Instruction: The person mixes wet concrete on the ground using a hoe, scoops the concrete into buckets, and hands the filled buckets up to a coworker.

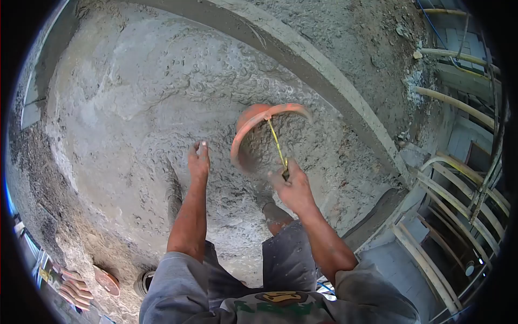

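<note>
An orange bucket (252,112) lies tipped over the wet concrete (205,92), its wide mouth turned down toward me. From its rim a yellow cord (275,139) runs to my right hand (294,187), whose fingers are closed around the cord's near end. Grey concrete shows inside and just in front of the mouth, and I cannot tell how much of it is in the bucket. My left hand (199,159) hovers left of the bucket, fingers stretched out, holding nothing. Both feet are sunk in or hidden by the wet mix.
A curved grey form wall (334,81) borders the concrete at the upper right. Wooden poles (458,108) and a frame of curved bars stand on the right. At the lower left lie a round orange-brown item (107,281) and a dark round container (143,283).
</note>
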Motion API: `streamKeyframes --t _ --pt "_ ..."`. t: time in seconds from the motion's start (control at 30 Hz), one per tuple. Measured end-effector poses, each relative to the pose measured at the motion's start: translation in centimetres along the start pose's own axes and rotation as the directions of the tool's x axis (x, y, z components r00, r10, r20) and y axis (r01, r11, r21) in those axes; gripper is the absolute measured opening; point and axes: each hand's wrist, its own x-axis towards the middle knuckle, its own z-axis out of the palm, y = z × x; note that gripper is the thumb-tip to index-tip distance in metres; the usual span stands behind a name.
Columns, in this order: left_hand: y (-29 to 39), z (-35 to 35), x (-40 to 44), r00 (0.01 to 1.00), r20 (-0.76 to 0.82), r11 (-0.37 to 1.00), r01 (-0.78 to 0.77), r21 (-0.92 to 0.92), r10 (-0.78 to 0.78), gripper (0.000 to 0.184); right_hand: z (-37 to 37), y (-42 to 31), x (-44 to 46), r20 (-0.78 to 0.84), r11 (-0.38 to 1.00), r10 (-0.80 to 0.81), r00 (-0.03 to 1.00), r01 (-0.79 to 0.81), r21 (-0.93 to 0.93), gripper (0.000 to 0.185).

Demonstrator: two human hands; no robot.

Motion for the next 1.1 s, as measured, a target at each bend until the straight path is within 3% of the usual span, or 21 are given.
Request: streamKeyframes --t 0.1,0.17,0.3,0.37,0.47,0.53,0.67,0.77,0.8,0.9,1.03,1.1 --pt "-3.0 -8.9 -0.6 0.991 -0.017 0.991 0.130 -0.024 -0.131 0.052 7.0 -0.8 3.4 -0.127 0.966 -0.255 0.958 0.249 -0.063 0.027" --pt "-3.1 -15.1 -0.4 0.979 0.021 0.979 0.204 0.021 -0.204 0.047 8.9 -1.5 4.8 -0.033 0.991 -0.086 0.996 0.082 -0.107 0.035" --pt "-1.7 -24.3 0.7 0.993 -0.085 0.993 0.088 0.074 -0.082 0.042 11.0 -0.9 5.2 -0.005 0.967 0.138 0.990 -0.135 -0.216 0.055" --pt "-0.2 -28.0 1.1 0.995 -0.075 0.998 0.060 -0.011 -0.060 0.042 10.6 0.2 4.5 -0.064 0.957 0.103 0.993 -0.116 -0.265 0.058" --pt "1.0 -32.8 0.3 0.993 -0.082 0.996 0.083 0.043 -0.079 0.041 8.9 2.2 4.3 -0.050 0.971 0.174 0.983 -0.180 -0.155 0.059" --pt "1.2 -35.3 -1.1 0.988 -0.124 0.995 0.098 0.032 -0.093 0.040 10.2 2.3 1.6 -0.061 0.966 0.185 0.981 -0.193 -0.175 0.056" --pt "0.5 -40.2 -5.5 0.977 -0.112 0.984 0.176 -0.033 -0.179 0.039 10.6 -2.7 -4.5 -0.039 0.957 0.283 0.958 -0.285 -0.050 0.050" --pt "-4.0 -41.2 -7.0 0.968 -0.188 0.984 0.177 0.033 -0.168 0.037 8.0 0.8 -5.5 -0.036 0.869 0.320 0.947 -0.278 0.409 0.049" --pt "-5.2 -41.1 -7.3 0.958 -0.185 0.976 0.215 -0.033 -0.217 0.036 4.8 -4.0 -7.7 0.011 0.860 0.319 0.948 -0.294 0.416 0.048" --pt "1.6 -39.5 -10.3 0.940 -0.135 0.897 0.247 -0.367 -0.314 0.037 5.3 1.4 -6.9 -0.041 0.842 0.387 0.921 -0.335 0.424 0.043" --pt "8.6 -35.3 -11.5 0.997 -0.075 0.946 -0.040 -0.323 0.017 0.034 3.5 -1.4 -12.0 0.086 0.719 0.427 0.900 -0.396 0.572 0.033" --pt "10.6 -33.3 -11.2 0.996 0.032 0.959 -0.071 -0.276 0.082 0.032 2.1 -1.5 -14.0 0.013 0.774 0.452 0.892 -0.399 0.491 0.024"
